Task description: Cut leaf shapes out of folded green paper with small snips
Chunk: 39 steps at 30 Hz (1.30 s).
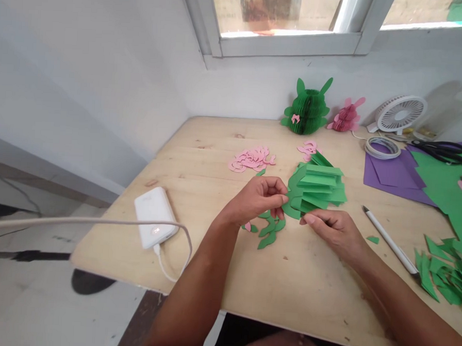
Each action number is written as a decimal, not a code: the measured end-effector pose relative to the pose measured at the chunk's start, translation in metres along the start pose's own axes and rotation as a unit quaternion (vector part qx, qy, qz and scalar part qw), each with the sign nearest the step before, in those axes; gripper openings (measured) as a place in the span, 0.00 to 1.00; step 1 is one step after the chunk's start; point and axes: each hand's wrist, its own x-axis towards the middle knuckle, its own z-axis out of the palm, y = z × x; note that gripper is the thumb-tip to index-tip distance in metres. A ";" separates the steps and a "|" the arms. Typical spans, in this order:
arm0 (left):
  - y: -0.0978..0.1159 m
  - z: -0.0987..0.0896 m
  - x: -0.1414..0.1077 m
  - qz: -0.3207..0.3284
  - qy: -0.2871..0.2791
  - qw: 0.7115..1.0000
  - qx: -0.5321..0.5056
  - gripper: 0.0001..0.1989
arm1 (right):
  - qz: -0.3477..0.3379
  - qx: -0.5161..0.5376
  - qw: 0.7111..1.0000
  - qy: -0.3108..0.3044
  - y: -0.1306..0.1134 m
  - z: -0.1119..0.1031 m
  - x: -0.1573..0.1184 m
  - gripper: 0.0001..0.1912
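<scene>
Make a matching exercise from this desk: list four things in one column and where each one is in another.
Things:
1. White power bank
2. Black-handled scissors
3. Folded green paper stack
4. White desk fan

Places:
A. Lying on the purple paper
B. Pinched between the left hand and right hand
C. Near the left edge of the wooden table
D. Standing at the back right, beyond the table's edge

Pairs: 1-C, 2-A, 3-B, 4-D

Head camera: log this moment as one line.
left hand: pinching folded green paper | right hand: holding its lower edge | beside: green paper cutouts
</scene>
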 end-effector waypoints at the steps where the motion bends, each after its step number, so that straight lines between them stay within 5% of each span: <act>1: 0.000 0.000 0.000 -0.002 0.000 1.000 0.000 0.07 | 0.001 -0.002 1.000 0.001 0.000 0.000 0.000 0.20; 39: 0.000 0.002 0.002 -0.008 0.017 1.000 -0.008 0.06 | -0.039 -0.061 0.997 0.012 0.000 -0.001 0.001 0.21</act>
